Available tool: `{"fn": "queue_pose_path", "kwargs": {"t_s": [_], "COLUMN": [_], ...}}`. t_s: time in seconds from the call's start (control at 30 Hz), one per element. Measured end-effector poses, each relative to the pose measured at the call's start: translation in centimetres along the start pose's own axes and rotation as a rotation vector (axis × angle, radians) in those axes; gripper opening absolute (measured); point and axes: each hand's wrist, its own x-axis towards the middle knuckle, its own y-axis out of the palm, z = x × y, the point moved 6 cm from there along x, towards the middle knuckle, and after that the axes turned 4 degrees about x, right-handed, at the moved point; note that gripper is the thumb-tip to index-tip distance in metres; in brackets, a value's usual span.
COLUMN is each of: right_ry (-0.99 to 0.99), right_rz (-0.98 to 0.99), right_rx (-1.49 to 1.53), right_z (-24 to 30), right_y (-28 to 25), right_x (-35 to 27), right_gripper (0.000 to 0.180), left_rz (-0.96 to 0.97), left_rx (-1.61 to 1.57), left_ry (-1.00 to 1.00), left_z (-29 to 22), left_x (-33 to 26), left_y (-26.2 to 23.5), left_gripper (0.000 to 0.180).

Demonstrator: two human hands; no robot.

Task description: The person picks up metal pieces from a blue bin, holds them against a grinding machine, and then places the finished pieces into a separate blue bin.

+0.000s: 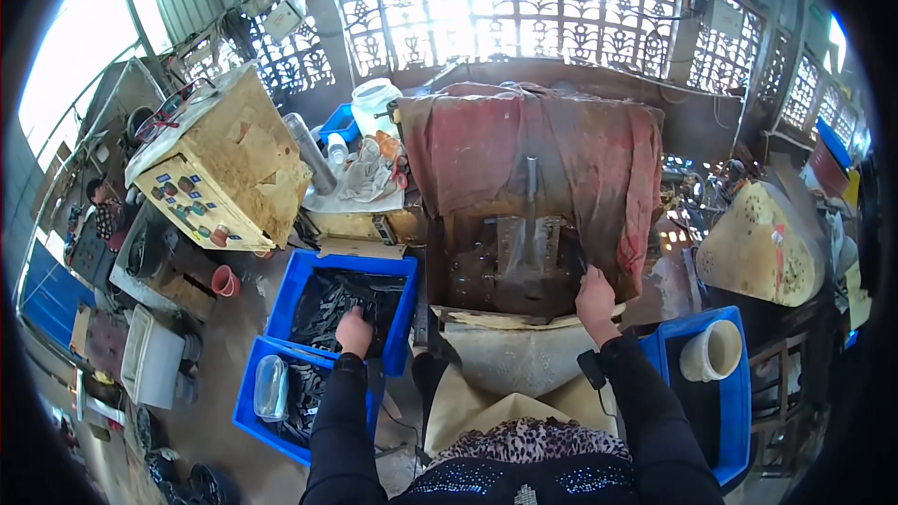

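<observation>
My left hand (355, 330) is over a blue bin (408, 304) filled with dark, flat strip-like pieces (341, 297). Its fingers look curled in among the pieces, and I cannot make out what they grip. My right hand (596, 297) is closed at the right side of the machine's open front, with a thin dark piece (582, 265) showing at its fingertips. Inside the machine (510, 257) a wet, dark cavity holds a pale upright block, and a grey pipe (531, 201) stands above it. A stained red cloth (468, 145) drapes over the machine's top and sides.
A second blue bin (248, 411) with dark pieces and a clear plastic box (271, 388) overlaps the first. At my right, another blue bin (739, 421) holds a beige bucket (711, 353). A yellowed control cabinet (234, 159) with knobs stands at left, near a small red bucket (224, 281).
</observation>
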Motion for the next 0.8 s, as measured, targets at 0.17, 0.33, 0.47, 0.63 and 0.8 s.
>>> {"fn": "queue_pose_path", "kwargs": {"t_s": [0.17,0.33,0.47,0.63,0.8], "right_ry": [-0.016,-0.006,-0.015,-0.021,-0.030], "right_rz": [-0.002,0.001,0.006,-0.014,-0.023], "right_rx": [0.024,0.018,0.020,0.003,-0.013], "right_z": [0.7,0.5,0.6,0.3,0.0], "right_y": [-0.1,-0.3,-0.2,0.0,0.2], "right_x": [0.0,-0.2,-0.2,-0.2,-0.3], "right_gripper": [0.024,0.024,0.024,0.022,0.021], "left_rz": [-0.127,0.063,0.035,0.040,-0.181], "left_rx": [-0.709,-1.433,-1.433,-0.937,-0.177], "left_ry": [-0.268,-0.509,-0.493,-0.258,0.187], "left_z": [4.4,4.3,4.4,4.0,1.9], "left_x": [-0.4,-2.3,-2.9,-3.0,-3.3], "left_y": [-0.5,1.5,2.2,0.9,-2.0], "left_gripper": [0.011,0.015,0.013,0.007,0.010]}}
